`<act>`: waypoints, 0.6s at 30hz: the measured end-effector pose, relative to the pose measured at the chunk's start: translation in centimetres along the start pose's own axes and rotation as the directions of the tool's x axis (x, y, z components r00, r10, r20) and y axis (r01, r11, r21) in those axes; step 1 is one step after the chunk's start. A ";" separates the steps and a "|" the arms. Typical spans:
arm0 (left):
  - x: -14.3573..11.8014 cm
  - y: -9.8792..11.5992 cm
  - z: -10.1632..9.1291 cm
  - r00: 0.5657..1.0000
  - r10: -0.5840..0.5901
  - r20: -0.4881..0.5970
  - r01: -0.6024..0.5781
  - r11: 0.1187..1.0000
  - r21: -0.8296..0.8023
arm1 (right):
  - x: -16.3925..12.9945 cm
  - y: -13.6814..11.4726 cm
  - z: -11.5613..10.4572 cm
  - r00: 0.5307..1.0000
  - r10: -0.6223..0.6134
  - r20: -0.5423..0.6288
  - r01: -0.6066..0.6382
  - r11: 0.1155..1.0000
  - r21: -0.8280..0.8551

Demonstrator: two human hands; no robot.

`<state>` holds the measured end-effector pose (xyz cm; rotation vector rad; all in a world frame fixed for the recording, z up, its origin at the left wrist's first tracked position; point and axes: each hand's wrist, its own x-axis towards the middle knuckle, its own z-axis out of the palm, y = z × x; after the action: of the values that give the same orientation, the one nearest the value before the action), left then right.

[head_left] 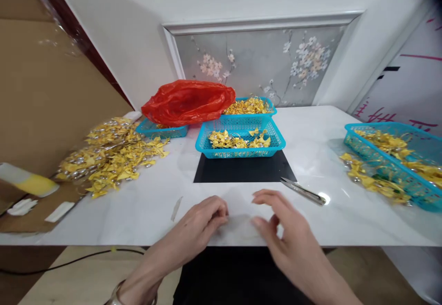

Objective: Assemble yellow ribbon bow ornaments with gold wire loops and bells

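loosely curled left fingers [218, 203], right fingers [272, 198] parted, white table [120, 220]

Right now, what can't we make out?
Head view, left hand: whether its grip holds anything; its own curl hides it.
Head view, left rear basket: full contents; red bag covers part.
Head view, right basket: far-right end; cut off by the picture's right edge.
Head view, loose yellow pieces: exact count; too small, overlapping.

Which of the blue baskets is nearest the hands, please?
The front middle basket, overlapping the black mat; the right basket, left basket and rear basket stand farther away.
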<state>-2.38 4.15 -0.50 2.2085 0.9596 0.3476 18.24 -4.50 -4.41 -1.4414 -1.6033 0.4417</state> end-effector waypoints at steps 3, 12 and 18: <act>0.0 0.4 0.2 0.995 -0.056 -0.088 0.052 0.998 -0.043 | 0.4 -1.8 1.8 0.960 0.109 0.257 -0.161 0.968 0.191; -0.4 0.8 -0.5 0.981 -0.158 -0.109 0.121 0.950 -0.287 | 1.9 -1.8 2.8 0.967 0.036 0.251 -0.094 0.970 0.222; -0.5 0.7 0.2 0.972 -0.206 -0.115 0.149 0.913 -0.379 | 2.2 -2.1 1.8 0.982 -0.034 0.188 -0.009 0.975 0.221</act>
<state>-2.26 3.36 -0.13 1.7583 1.0716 0.5690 15.74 -2.48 -2.92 -1.2500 -1.6540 0.7458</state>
